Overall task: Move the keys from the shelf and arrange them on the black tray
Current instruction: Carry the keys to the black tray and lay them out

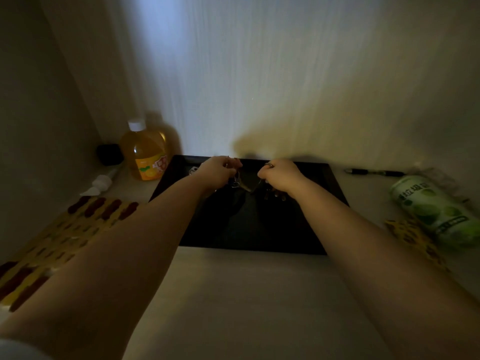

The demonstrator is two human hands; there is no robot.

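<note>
A black tray [322, 183] lies on the pale shelf against the back wall. Both of my hands hover over its far half. My left hand [217, 172] is closed around a bunch of keys [235, 181] whose ring and metal parts hang below its fingers. My right hand [279, 176] wears a ring and is closed on a thin part of the same bunch, which stretches between the two hands. Small dark key shapes [275, 195] show under my right wrist on the tray. A small white object [192, 169] lies on the tray behind my left hand.
An orange juice bottle [145, 154], a black cube [109, 154] and a white tube [102, 181] stand at the back left. A yellow patterned mat [78, 229] lies on the left. A pen [374, 172], a green roll [436, 211] and a spotted item [413, 237] lie on the right.
</note>
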